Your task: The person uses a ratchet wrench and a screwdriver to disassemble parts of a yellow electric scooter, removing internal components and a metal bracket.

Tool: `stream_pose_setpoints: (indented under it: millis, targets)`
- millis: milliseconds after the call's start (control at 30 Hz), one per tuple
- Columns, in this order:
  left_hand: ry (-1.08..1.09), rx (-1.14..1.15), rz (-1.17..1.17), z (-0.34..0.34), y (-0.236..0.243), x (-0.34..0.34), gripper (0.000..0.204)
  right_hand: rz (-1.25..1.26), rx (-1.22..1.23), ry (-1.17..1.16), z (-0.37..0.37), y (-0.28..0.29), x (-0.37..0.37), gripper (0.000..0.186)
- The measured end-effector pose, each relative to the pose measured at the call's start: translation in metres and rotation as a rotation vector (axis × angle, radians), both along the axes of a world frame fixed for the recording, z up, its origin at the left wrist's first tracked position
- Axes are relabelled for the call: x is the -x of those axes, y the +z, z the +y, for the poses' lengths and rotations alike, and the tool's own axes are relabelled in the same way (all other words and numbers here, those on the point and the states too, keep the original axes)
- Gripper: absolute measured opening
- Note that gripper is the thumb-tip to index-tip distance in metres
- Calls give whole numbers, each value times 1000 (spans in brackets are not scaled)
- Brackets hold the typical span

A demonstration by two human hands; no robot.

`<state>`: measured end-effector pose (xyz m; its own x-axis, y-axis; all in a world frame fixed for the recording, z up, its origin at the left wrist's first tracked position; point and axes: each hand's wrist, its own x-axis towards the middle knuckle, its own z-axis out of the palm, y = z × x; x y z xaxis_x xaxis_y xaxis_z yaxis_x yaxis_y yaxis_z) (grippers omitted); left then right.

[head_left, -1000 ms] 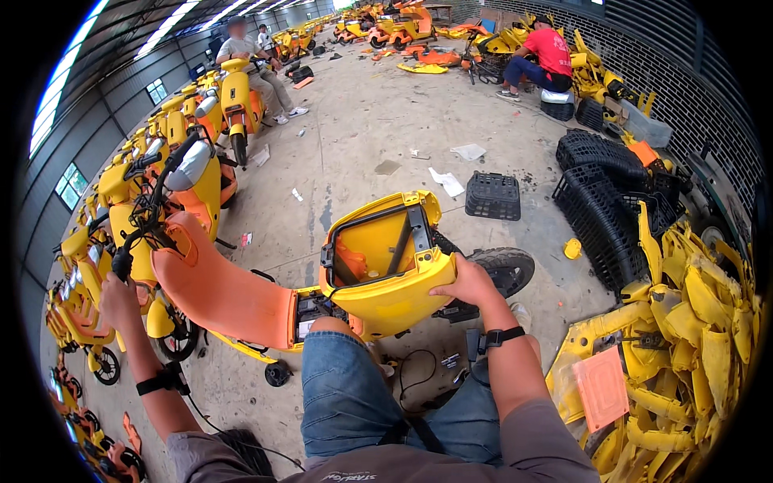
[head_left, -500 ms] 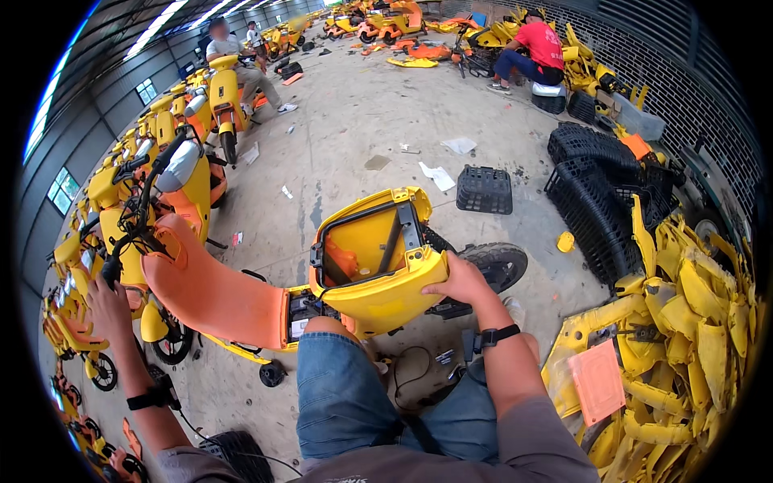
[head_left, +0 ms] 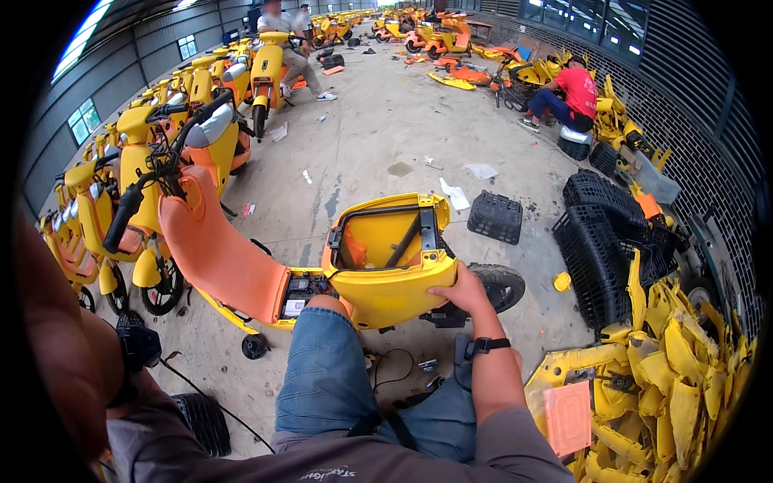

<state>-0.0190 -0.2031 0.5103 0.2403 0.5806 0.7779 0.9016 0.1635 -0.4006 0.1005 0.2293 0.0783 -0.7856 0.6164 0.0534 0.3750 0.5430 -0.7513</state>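
In front of me stands a partly stripped electric scooter with an orange front panel (head_left: 229, 249) and a yellow rear body shell (head_left: 382, 294). The shell's top is uncovered, showing a hollow with a dark bar across it. My right hand (head_left: 469, 291) grips the shell's back corner above the rear wheel (head_left: 501, 286), thumb on the side face. Close to the camera at the left edge, my left hand (head_left: 68, 354) is raised, dark and blurred; its fingers cannot be made out. It is off the black handlebar grip (head_left: 125, 216). Wiring and a white block show in the footboard opening (head_left: 299, 296).
Rows of yellow scooters (head_left: 133, 149) line the left. On the right are piled yellow panels (head_left: 668, 378), an orange plate (head_left: 568, 419) and stacked black baskets (head_left: 596, 249). A black crate (head_left: 495, 216) lies ahead. A person in red (head_left: 576, 97) sits farther back.
My left hand has left the handlebar grip and come up close to the camera. My right hand stays on the rear shell. The view has tilted up and shifted left.
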Motion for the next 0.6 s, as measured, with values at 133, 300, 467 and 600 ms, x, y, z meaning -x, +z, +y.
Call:
stream_pose_setpoints:
  millis: [133,300,467,600]
  targets:
    - [-28,114,-110,54,-29,-2,43,3,-3,-11,-2,4,-2,80]
    - [58,249,-293,121,-76,26,44,-4,-9,-25,-6,7,-2,80]
    - [157,372,-432,170,-126,61,44,29,42,-33,-7,6,0,73]
    - [214,416,-476,188,-151,73,44,44,23,-27,-11,14,2,80]
